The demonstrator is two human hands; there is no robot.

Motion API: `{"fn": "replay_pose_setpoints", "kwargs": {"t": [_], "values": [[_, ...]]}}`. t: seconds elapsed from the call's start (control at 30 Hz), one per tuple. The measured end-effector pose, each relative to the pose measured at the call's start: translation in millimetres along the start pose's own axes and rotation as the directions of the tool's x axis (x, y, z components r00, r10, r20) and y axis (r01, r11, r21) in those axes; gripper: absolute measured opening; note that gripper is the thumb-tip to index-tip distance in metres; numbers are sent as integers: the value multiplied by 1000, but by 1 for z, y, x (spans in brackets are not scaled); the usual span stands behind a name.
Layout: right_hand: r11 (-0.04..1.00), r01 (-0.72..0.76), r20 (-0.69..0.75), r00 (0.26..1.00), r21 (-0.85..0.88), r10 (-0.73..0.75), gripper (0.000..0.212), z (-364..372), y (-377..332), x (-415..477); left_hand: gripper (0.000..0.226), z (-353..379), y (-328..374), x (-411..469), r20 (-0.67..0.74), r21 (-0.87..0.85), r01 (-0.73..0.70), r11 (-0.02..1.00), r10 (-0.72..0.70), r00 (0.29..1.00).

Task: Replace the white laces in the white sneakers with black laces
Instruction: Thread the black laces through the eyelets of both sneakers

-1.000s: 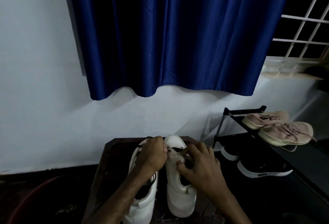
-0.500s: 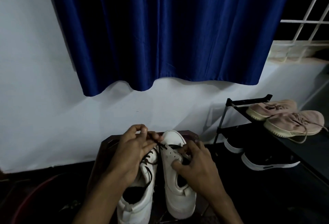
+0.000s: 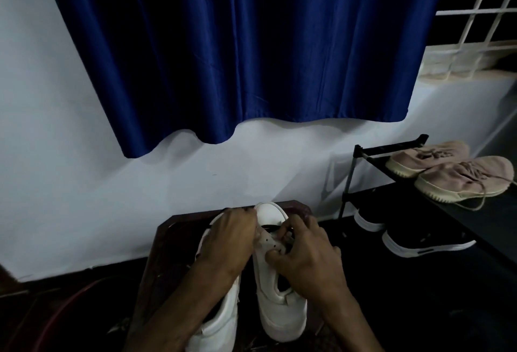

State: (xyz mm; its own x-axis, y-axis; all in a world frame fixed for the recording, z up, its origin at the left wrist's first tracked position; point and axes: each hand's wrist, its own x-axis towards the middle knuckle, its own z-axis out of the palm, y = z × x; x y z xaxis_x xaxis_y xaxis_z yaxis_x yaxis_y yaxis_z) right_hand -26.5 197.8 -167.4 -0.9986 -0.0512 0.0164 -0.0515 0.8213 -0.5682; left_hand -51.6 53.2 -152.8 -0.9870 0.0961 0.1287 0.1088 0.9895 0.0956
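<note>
Head view: the black lace [image 3: 272, 227] shows as a dark band across the toe-end eyelets of the right sneaker [image 3: 279, 315], between the 2 hands. Half a second ago the left hand [image 3: 229, 239] was lifted up and away with the lace pinched and drawn taut. Now it has dropped back against the eyelet flap, with its fingers curled and its back to the camera, so whether it grips the lace or only the flap cannot be told. The right hand [image 3: 307, 256] has kept its place, with the thumb pressed on the near flap and the fingers curled over the far side, gripping the right sneaker at the eyelets. That likely means 1 pull-through is finished and the next eyelet is being lined up, and most of the row toward the wrists looks unlaced. The left sneaker [image 3: 221, 323] lies under the left forearm, touching its partner, with its lacing hidden. Both sneakers rest on the dark wooden bench [image 3: 170, 245]. Beyond the right hand stands a black shoe rack [image 3: 391, 150] carrying pink sneakers [image 3: 453, 178] and black shoes [image 3: 419, 242], and a blue curtain [image 3: 251, 44] hangs above the fingertips.
</note>
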Motion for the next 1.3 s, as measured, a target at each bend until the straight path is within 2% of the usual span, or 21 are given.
{"fn": "replay_pose_setpoints", "kwargs": {"t": [0.07,0.1,0.17,0.23,0.3,0.4,0.43,0.57,0.67,0.73,0.83,0.87,0.9,0.93,0.97,1.0,1.03,1.07,1.13,1.23,1.3], "values": [[1000,-8,9,1000,18,8,38,-1,1,0,12,-21,-1,-7,46,99,-34,995,29,999],[1000,-8,8,1000,29,8,38,0,1,0,10,-36,-5,-11,40,83,-23,996,19,999],[999,-7,6,1000,36,7,38,0,1,1,14,-71,-21,-14,39,-109,43,993,-39,998],[999,-6,3,1000,35,6,39,1,0,1,20,-97,-42,-22,38,-414,75,907,-65,997],[999,7,0,1000,53,-7,39,2,1,1,23,-104,-49,-32,-14,-678,68,732,-105,994],[992,50,-25,999,115,-47,34,5,5,0,31,-84,-30,-40,125,-936,164,311,-142,982],[989,62,-52,997,137,-55,31,6,6,0,30,-75,-24,-39,156,-962,184,199,-149,977],[980,53,-136,990,191,-27,22,5,12,-3,29,-66,-16,-39,217,-976,208,-69,-146,965],[993,41,-115,993,110,-28,19,1,16,-3,26,-98,-5,-46,67,-951,58,-303,-19,998],[996,47,-124,992,78,-37,21,-1,18,-2,24,-132,1,-52,-104,-930,-102,-353,-14,994],[995,81,-174,982,58,-70,26,1,16,-4,27,-163,0,-59,-282,-886,-268,-378,-20,959],[995,87,-183,980,56,-76,27,1,15,-4,28,-165,-1,-61,-311,-884,-297,-360,-21,950],[994,96,-187,979,52,-85,25,3,14,-4,29,-161,-1,-62,-325,-904,-323,-280,-41,945],[993,104,-188,978,48,-93,23,4,13,-3,31,-152,-1,-62,-338,-934,-343,-98,-62,939],[993,108,-185,978,39,-99,22,6,11,-3,33,-139,-2,-58,-354,-923,-336,188,-70,933],[994,106,-177,979,20,-101,21,6,9,-2,29,-122,-2,-51,-366,-803,-292,520,-43,929],[995,101,-163,981,-8,-100,20,7,7,-2,22,-104,-4,-43,-336,-584,-203,786,-7,942],[995,93,-148,984,-35,-97,20,8,5,-1,19,-87,-6,-35,-275,-371,-117,921,11,961],[995,79,-117,989,-67,-86,22,7,2,-2,25,-57,-13,-20,-138,-138,-16,990,-3,990],[995,62,-88,994,-78,-69,24,4,1,-2,25,-22,-17,-3,-23,3,33,999,-33,999],[995,59,-79,995,-82,-66,25,3,1,-2,26,-7,-15,2,36,55,5,998,-7,999]]}}
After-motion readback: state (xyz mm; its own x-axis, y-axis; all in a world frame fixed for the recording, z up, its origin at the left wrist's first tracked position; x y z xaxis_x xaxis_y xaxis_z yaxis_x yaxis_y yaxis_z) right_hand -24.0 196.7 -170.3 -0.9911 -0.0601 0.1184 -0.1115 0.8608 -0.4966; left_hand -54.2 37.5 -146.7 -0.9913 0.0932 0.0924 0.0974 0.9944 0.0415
